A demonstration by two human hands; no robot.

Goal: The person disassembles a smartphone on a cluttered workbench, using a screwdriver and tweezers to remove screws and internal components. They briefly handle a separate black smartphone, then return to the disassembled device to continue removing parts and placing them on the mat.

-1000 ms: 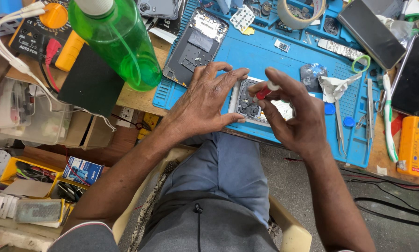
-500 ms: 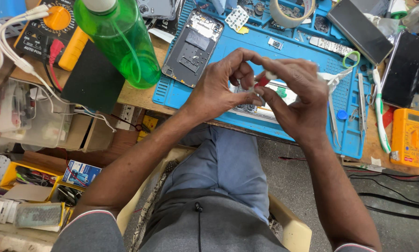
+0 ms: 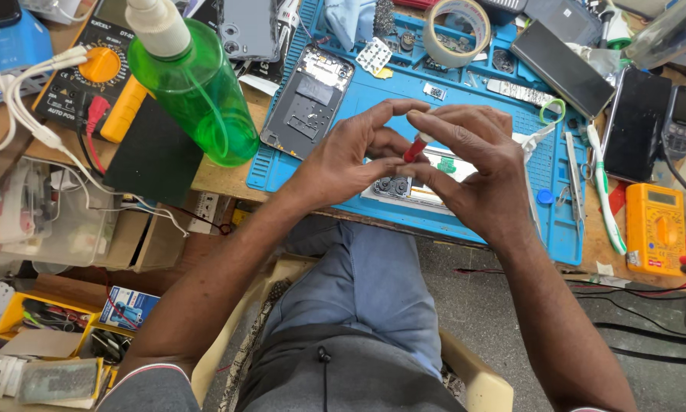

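Note:
My left hand [image 3: 348, 154] and my right hand [image 3: 472, 169] meet above a blue work mat [image 3: 373, 84], fingertips together around a small red-tipped tool [image 3: 414, 147]. Which hand carries its weight I cannot tell; both pinch it. Under the hands lies an opened phone [image 3: 415, 187] with its camera cluster showing. A second opened phone back [image 3: 307, 99] rests on the mat's left part.
A green spray bottle [image 3: 194, 84] stands at the left beside a black-and-orange multimeter [image 3: 83, 72]. A tape roll [image 3: 456, 30], dark phones [image 3: 560, 65], tweezers [image 3: 574, 172] and a yellow multimeter [image 3: 656, 229] sit at the right. Boxes of parts lie at lower left.
My hands lifted off the opened phone and came together. The left hand, flat on the phone a second ago, now pinches the red-tipped tool with the right.

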